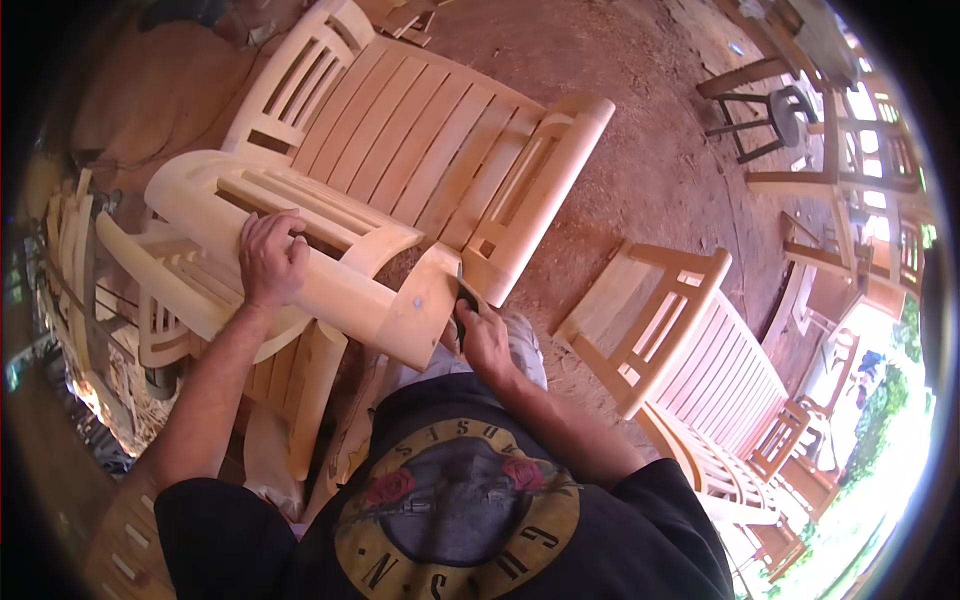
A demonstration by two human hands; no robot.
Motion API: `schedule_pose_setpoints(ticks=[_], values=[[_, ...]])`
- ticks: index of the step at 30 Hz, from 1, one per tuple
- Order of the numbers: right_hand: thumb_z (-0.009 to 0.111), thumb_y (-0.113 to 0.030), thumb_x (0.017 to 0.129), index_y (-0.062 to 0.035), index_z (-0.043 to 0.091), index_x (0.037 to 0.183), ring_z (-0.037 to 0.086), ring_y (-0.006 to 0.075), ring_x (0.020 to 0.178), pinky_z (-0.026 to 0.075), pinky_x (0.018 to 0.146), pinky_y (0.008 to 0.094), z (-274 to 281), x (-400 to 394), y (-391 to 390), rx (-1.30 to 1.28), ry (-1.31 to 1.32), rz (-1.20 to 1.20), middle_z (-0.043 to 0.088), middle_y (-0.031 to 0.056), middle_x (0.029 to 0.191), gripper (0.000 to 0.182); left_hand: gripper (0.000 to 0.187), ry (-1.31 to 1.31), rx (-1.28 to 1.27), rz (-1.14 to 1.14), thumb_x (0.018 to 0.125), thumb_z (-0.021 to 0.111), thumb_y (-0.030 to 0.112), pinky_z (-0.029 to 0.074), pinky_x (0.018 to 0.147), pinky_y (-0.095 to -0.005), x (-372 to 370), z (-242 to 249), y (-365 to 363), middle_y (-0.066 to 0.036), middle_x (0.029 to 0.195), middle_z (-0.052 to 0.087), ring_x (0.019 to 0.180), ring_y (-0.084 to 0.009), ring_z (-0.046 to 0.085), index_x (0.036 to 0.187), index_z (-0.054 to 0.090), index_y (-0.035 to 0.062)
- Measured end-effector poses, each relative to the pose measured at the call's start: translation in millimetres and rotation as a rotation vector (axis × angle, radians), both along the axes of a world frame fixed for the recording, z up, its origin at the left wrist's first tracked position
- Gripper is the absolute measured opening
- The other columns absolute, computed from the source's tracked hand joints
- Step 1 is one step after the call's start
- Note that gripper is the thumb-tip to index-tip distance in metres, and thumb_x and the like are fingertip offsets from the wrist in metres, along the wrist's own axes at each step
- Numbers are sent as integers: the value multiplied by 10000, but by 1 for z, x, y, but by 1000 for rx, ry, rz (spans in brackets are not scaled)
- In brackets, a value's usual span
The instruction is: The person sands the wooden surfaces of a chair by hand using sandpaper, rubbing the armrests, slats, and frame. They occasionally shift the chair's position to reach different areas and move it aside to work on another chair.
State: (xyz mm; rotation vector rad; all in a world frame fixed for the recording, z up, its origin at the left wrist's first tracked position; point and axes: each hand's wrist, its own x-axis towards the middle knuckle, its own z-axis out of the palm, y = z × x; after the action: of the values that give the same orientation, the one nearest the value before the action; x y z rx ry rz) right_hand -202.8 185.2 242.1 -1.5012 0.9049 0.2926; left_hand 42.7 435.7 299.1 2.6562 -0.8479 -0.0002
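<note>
A pale wooden bench (pixel 418 125) with a slatted seat lies tilted in front of me, its curved backrest towards my body. My left hand (pixel 272 258) grips the wide, rounded top rail (pixel 335 288) of that backrest, fingers bent over it. At the rail's right end, my right hand (pixel 482 340) is closed around what looks like a folded piece of sandpaper (pixel 468 292). The piece has dark edges and touches the end of the rail. My palm and fingers partly hide it. A small round grey mark shows on the rail close by.
To the right stands another slatted wooden bench (pixel 715 345). More unfinished wooden furniture (pixel 180 265) crowds the left side. A dark stool (pixel 770 118) and further wooden frames are at the upper right. Bare reddish earth (pixel 640 170) forms the floor.
</note>
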Motion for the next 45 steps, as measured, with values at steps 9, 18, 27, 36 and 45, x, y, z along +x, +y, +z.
schedule_pose_setpoints(ticks=[9, 18, 27, 36, 45], values=[[536, -193, 1049, -76, 579, 1470, 626, 288, 1272, 471, 1074, 353, -35, -41, -51, -40, -329, -156, 646, 214, 1400, 438, 160, -47, -19, -20, 845, 596, 136, 376, 1144, -540, 0, -4, 0, -120, 1139, 743, 1108, -348, 664, 968, 661, 58], [505, -42, 922, -43, 531, 1491, 695, 410, 1098, 541, 946, 455, -98, 13, -21, -181, -157, 205, 664, 266, 1326, 570, 150, -57, -14, -35, 857, 574, 106, 396, 1128, -526, 1, -5, -1, -122, 1111, 754, 1094, -358, 666, 959, 665, 44], [535, 159, 779, -11, 529, 1485, 451, 433, 1467, 348, 1238, 510, 31, -47, -10, -466, -877, 159, 531, 238, 1521, 725, 151, -29, -5, -46, 875, 567, 124, 394, 1128, -547, 2, -6, 1, -130, 1161, 757, 1111, -358, 665, 965, 666, 54], [469, 141, 736, -3, 485, 1504, 402, 433, 1489, 323, 1265, 474, -37, -17, 8, -343, -684, 107, 498, 266, 1533, 782, 184, 15, 16, -35, 885, 565, 134, 377, 1153, -557, 3, -6, 3, -126, 1185, 756, 1152, -360, 657, 1011, 676, 60], [623, 78, 760, 35, 482, 1505, 407, 450, 1494, 318, 1244, 561, -20, -30, 0, -501, -1030, 306, 491, 259, 1552, 760, 186, 29, 39, -20, 890, 565, 126, 371, 1162, -559, 0, -4, -1, -121, 1185, 757, 1169, -351, 652, 1016, 683, 55]])
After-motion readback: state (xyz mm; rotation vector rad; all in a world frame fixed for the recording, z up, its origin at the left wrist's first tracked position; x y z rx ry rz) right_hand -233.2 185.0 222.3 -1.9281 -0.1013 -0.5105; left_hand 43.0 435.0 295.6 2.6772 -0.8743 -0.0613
